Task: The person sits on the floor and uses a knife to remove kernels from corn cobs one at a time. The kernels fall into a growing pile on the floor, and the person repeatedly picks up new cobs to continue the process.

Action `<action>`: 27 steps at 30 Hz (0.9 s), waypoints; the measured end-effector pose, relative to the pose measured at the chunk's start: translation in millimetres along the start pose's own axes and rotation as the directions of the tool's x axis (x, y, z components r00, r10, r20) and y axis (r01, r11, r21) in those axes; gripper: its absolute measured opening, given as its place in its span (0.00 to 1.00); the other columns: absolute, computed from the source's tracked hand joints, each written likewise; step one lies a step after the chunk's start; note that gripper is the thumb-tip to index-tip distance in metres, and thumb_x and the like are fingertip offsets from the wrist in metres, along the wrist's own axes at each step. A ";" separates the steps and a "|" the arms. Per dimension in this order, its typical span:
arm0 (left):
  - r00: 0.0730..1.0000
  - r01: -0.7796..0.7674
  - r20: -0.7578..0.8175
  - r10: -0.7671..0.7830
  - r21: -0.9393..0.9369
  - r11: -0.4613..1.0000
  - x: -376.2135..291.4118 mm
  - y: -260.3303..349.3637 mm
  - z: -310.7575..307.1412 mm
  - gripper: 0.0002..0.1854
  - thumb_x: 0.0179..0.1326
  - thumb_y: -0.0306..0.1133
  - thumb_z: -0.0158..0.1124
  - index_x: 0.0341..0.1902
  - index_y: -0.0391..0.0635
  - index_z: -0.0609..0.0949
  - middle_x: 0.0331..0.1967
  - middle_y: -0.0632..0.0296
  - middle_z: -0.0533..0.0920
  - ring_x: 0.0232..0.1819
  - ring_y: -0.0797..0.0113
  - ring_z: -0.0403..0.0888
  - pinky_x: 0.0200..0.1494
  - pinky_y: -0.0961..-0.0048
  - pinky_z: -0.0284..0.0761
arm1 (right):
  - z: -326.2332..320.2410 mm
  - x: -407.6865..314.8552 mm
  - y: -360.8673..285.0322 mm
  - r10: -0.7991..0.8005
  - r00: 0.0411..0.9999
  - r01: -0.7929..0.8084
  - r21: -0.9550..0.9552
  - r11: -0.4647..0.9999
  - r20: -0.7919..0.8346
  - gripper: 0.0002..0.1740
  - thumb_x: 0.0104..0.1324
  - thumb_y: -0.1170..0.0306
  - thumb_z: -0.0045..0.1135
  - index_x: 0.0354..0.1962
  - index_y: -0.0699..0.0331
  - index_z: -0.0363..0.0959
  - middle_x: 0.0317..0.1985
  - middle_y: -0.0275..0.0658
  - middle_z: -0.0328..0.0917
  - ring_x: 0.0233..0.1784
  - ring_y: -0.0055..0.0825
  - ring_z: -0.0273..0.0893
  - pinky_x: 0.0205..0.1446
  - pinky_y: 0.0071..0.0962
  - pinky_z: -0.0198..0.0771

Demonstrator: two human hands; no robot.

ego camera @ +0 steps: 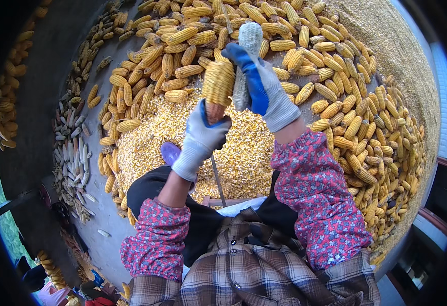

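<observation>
In my left hand (207, 128), in a grey-white glove with blue coating, a partly shelled corn cob (218, 82) stands nearly upright; its lower end is bare and reddish, its upper part holds yellow kernels. My right hand (263, 82), gloved the same way, grips a pale bare corncob (250, 40) just to the right of it. The two cobs are side by side; whether they touch I cannot tell. Below both hands lies a heap of loose corn kernels (242, 160). Unshelled ears of corn (196, 38) ring the heap at the left, top and right.
Bare cobs (76, 157) lie on the grey floor (110, 222) at left. A thin bar (218, 179) rises from a wooden piece between my knees, near a purple shoe (170, 153). Finer yellow grain (384, 34) spreads at upper right. Another person (97, 300) is at lower left.
</observation>
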State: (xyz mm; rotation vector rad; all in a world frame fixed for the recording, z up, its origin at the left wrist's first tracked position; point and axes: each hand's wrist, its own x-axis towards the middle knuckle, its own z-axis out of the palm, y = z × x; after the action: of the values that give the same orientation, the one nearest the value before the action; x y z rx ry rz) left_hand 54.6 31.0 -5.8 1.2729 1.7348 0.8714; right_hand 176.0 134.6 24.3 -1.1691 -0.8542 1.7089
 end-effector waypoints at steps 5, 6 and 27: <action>0.933 0.285 0.271 -0.237 -0.155 0.946 -6.6 4.6 5.5 0.19 0.48 0.31 0.61 0.43 0.39 0.70 0.22 0.58 0.76 0.18 0.65 0.76 0.22 0.72 0.71 | 2.8 9.0 34.5 -0.213 0.956 0.108 -0.434 0.894 -0.200 0.19 0.51 0.58 0.64 0.28 0.68 0.74 0.19 0.37 0.75 0.22 0.23 0.73 0.30 0.26 0.68; 0.911 0.350 0.362 -0.197 -0.424 0.835 -8.1 5.8 -0.3 0.18 0.51 0.30 0.61 0.45 0.39 0.71 0.22 0.64 0.74 0.14 0.76 0.70 0.16 0.78 0.66 | 4.4 7.3 35.2 -0.313 0.923 0.165 -0.503 0.848 -0.224 0.19 0.51 0.58 0.64 0.27 0.67 0.74 0.19 0.37 0.75 0.21 0.23 0.73 0.29 0.26 0.69; 0.951 0.303 0.177 -0.253 -0.374 0.877 -1.1 22.1 3.0 0.13 0.48 0.30 0.67 0.33 0.38 0.74 0.18 0.63 0.76 0.14 0.75 0.74 0.17 0.79 0.70 | 9.7 -7.8 -2.4 -0.028 0.987 0.035 -0.046 0.998 0.160 0.19 0.52 0.62 0.66 0.37 0.67 0.75 0.31 0.30 0.77 0.33 0.15 0.71 0.39 0.19 0.67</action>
State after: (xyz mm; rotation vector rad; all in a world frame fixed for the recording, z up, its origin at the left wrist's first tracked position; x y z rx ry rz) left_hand 66.7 35.9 12.4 0.7671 1.4977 0.8971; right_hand 168.9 127.8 32.3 -1.0557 -1.0116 1.7820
